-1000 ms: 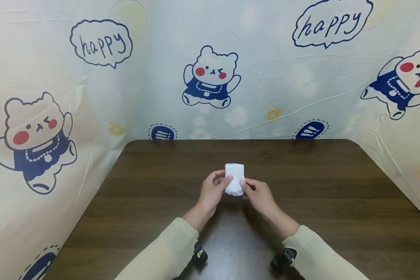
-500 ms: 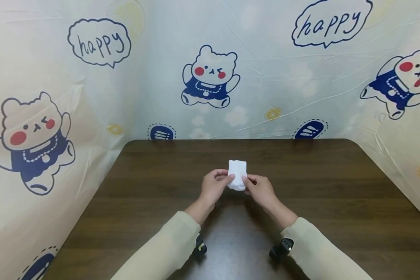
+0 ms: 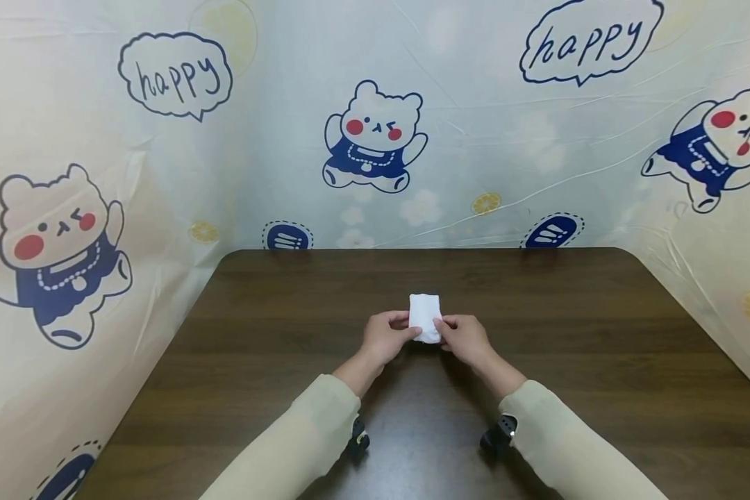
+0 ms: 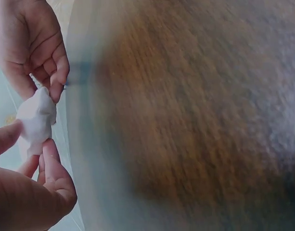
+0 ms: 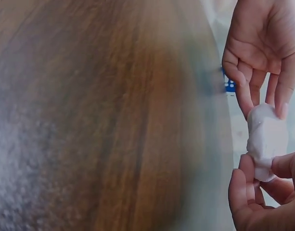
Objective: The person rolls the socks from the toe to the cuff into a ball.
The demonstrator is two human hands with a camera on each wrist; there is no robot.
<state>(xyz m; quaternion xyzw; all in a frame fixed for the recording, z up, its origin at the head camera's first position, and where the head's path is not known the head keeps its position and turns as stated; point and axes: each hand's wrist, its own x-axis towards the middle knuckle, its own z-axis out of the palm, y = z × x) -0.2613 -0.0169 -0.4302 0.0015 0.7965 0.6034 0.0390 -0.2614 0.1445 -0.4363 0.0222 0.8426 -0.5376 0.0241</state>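
Observation:
A small white folded cloth bundle (image 3: 424,312) is held up over the table's far half, between both hands. My left hand (image 3: 384,338) pinches its left side, thumb across the lower front face and fingers behind. On the opposite side my right hand (image 3: 469,338) grips the lower right edge between thumb and fingers. Seen from the left wrist, the bundle (image 4: 36,120) is soft, thick and rounded at its underside. The right wrist view shows the bundle (image 5: 267,137) with the fingers of both hands at its two ends.
The dark brown wooden table (image 3: 256,389) has rounded far corners. Behind it and at both sides hangs a pale curtain (image 3: 462,153) printed with bears and "happy" bubbles. Black wrist cameras (image 3: 498,437) sit below both sleeves.
The bundle has shifted slightly right, rising and then dipping back a little in the head view. My left thumb now lies lower across its face. Both hands still hold it.

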